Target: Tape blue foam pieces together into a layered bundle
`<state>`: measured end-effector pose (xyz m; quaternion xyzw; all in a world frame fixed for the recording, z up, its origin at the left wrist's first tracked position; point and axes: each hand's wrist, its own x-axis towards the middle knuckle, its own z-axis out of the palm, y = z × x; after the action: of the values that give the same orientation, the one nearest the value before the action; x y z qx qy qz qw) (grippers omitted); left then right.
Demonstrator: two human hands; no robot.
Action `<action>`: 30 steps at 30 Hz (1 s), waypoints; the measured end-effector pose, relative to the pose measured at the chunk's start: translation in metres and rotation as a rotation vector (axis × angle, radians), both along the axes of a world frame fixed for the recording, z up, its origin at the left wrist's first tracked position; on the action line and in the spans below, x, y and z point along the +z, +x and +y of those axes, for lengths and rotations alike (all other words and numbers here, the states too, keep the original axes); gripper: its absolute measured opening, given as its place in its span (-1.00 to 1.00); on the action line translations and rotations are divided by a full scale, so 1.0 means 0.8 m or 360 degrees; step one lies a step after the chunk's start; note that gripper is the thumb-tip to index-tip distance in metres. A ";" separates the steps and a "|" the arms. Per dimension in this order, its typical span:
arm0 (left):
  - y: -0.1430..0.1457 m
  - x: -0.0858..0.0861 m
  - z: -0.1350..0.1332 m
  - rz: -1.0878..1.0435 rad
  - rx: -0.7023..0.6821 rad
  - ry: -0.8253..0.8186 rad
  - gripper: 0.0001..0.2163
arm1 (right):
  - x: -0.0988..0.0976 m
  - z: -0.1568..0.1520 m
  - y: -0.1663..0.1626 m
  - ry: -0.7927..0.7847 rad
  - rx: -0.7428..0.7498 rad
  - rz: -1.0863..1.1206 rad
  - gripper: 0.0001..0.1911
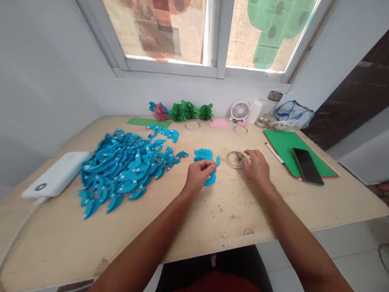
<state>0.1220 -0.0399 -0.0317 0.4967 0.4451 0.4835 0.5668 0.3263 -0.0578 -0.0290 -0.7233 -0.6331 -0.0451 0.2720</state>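
Note:
My left hand (200, 173) pinches a curved blue paper piece (210, 179) between thumb and fingertips, above the middle of the table. Just behind it lies a small row of blue paper pieces (203, 154), standing close together like a fan. My right hand (257, 165) is at a roll of narrow tape (230, 161), its fingers curled around a slim pointed metal tool (239, 155) that reaches over the roll. The tool's grip is hidden by the fingers, so its exact kind is unclear. Left of my hands spreads a large heap of blue curved paper pieces (121, 162) with small white tape squares.
A white power bank (57, 174) with a cable stands at the left. Along the wall are green paper shapes (189, 110), a small fan (240, 110) and a glass bottle (269, 107). Rightward lie a marker (274, 153), green sheets (282, 142) and a phone (307, 166).

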 end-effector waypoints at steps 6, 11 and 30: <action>0.002 -0.002 -0.005 0.0170 0.0021 0.0180 -0.86 | 0.002 -0.009 -0.039 0.0114 0.0772 0.0574 -0.85; 0.002 -0.003 -0.008 0.0453 0.0039 0.0595 -0.90 | 0.001 -0.014 -0.058 -0.0077 0.0812 0.0956 -0.88; 0.000 -0.007 -0.013 0.1107 0.0130 0.1720 -0.85 | 0.014 -0.019 -0.060 -0.0853 0.0751 0.2409 -0.73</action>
<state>0.1218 -0.0502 -0.0376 0.8226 0.3152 0.4716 0.0404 0.2780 -0.0726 -0.0177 -0.4468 -0.4036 0.6629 0.4450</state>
